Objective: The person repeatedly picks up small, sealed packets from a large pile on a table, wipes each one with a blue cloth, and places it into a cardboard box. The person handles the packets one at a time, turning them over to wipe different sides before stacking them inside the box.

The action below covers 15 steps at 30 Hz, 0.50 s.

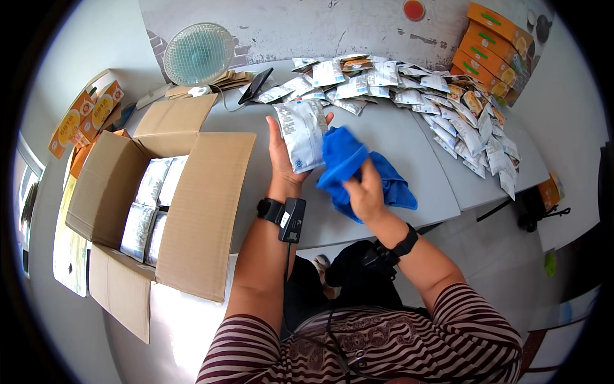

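Observation:
On the palm of my left hand lies a white printed pouch, its back side with small print facing up. The thumb is along its left edge and fingertips show past its far edge. My right hand grips a bunched blue cloth at the pouch's right edge. The cloth is blurred, and whether it touches the pouch I cannot tell. Part of it hangs over the grey table. Left of my hands stands an open cardboard box with several white pouches packed inside.
A long heap of pouches curves along the back and right of the table. Behind it stand stacked orange cartons. A fan and a dark phone or tablet are at the back left. More orange cartons stand beyond the box.

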{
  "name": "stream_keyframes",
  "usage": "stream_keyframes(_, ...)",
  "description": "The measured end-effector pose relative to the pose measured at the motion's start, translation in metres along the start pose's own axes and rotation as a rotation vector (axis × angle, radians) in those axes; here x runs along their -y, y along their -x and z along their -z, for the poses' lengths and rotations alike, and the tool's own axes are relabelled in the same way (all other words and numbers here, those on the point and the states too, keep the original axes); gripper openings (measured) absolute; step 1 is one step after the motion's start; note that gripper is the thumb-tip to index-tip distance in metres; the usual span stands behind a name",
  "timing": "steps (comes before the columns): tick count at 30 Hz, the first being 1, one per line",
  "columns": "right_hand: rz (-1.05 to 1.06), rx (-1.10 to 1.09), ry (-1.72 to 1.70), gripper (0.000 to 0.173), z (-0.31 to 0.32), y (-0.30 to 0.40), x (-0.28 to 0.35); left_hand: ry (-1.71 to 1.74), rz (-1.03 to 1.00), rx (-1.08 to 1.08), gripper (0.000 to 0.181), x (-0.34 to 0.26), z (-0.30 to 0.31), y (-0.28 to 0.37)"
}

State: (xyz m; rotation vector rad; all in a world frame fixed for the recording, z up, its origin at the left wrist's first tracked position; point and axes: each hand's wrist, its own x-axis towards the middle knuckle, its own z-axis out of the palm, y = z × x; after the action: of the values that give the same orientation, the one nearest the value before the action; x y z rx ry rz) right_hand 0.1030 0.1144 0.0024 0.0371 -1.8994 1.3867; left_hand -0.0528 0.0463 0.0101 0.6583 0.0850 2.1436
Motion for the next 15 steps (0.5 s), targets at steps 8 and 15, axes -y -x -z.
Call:
stream_keyframes(8, 0.464, 0.224, 0.882, 0.046, -0.03, -0.021, 0.003, -0.215, 0.133, 0.092, 0.061, 0.017, -0.027, 0.023)
stream_keyframes(15, 0.524, 0.221, 0.886, 0.045, -0.036, -0.045, 0.0, -0.286, 0.04, 0.057, 0.06, 0.009, 0.003, 0.023)
